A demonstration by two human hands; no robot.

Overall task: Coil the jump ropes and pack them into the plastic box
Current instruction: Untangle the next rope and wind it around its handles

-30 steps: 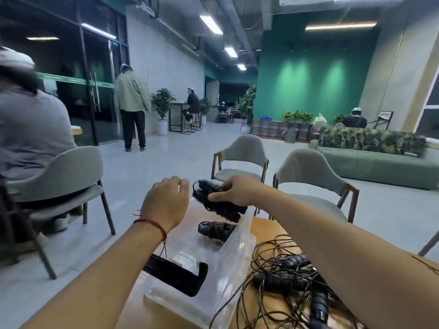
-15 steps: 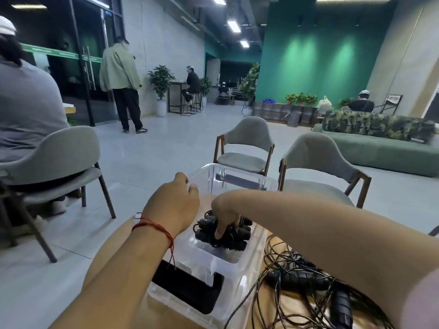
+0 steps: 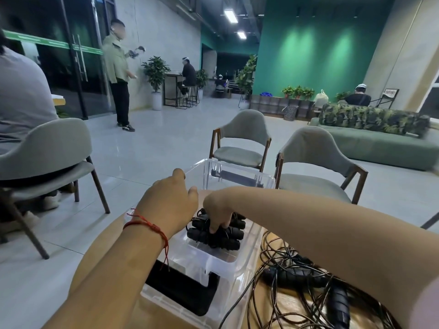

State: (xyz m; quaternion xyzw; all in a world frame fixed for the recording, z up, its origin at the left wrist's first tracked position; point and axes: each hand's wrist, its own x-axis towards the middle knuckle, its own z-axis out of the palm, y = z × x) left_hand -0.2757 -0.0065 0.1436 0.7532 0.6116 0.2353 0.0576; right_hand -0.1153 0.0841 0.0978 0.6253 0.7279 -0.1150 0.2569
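Observation:
A clear plastic box [image 3: 240, 173] with black latch handles stands on the wooden table. Inside it lie coiled black jump ropes [image 3: 234, 235]. My right hand [image 3: 217, 210] reaches down into the box, and its curled fingers press on and grip the top coiled rope. My left hand [image 3: 169, 204], with a red string on the wrist, rests on the box's left rim, fingers curled over the edge. A tangled pile of uncoiled black jump ropes [image 3: 306, 279] with thick handles lies on the table to the right of the box.
The wooden table [image 3: 268, 302] ends just beyond the box. Two grey chairs [image 3: 311, 160] stand behind it and another with a seated person at left [image 3: 47, 148]. A person stands at the back left [image 3: 118, 74]. A green sofa [image 3: 380, 141] sits right.
My right hand lowered the coiled rope from above the box down onto the rope inside it. My left hand stayed on the box's left rim. The view tilted downward a little.

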